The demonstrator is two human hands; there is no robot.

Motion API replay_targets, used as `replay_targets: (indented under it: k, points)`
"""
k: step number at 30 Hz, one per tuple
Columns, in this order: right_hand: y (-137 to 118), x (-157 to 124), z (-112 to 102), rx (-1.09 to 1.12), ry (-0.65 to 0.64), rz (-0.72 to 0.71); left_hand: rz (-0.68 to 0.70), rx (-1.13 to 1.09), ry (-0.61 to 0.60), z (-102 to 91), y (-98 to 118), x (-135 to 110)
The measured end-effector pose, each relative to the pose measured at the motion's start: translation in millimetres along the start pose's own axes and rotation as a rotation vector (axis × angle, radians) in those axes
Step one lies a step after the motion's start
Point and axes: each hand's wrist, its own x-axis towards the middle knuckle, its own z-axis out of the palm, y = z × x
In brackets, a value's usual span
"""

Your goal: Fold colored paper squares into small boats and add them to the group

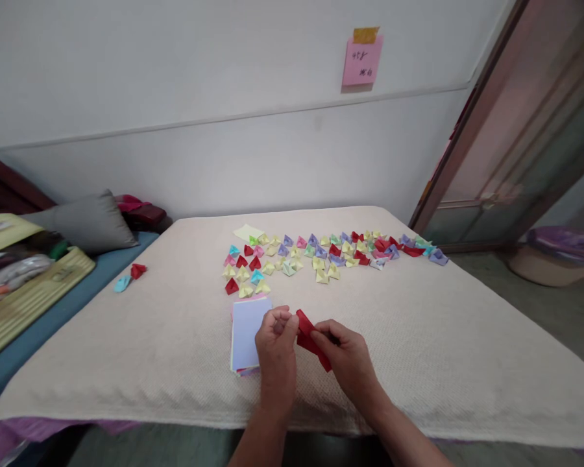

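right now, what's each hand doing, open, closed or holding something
Left hand: closed, pinching the upper end of the folded red paper.
Right hand: closed, holding the same red paper lower down.

Soft, even daylight, faint shadows; edges bend, perhaps slightly blurred.

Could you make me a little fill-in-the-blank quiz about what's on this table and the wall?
1. The left hand and right hand pinch a folded paper coloured ____.
2. The paper stack lies beside the person's ____ hand.
3. The note stuck on the wall is ____.
Missing words: red; left; pink.
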Motion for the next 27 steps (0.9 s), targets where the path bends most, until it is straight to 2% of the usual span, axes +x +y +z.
replay_targets:
  k: [6,12,15,19,24,27]
  points:
    - [-1,-1,0,-0.018,-0.003,-0.017,0.09,0.094,-0.004,0.8,-5,1]
    - [-3,-2,1,-0.063,0.006,-0.059,0.012,-0.041,-0.043,1.7,-13,2]
    - [-2,-3,1,-0.116,0.025,-0.105,0.019,-0.018,-0.032,0.9,-14,3]
    - [-1,-3,1,-0.181,0.021,-0.157,-0.009,-0.024,-0.039,0.7,-9,2]
    - [1,-4,3,-0.232,0.016,-0.206,-0.113,-0.124,-0.112,-0.4,-2,-1]
    - [1,-5,4,-0.237,0.013,-0.214,-0.111,-0.143,-0.123,-1.3,0,-2]
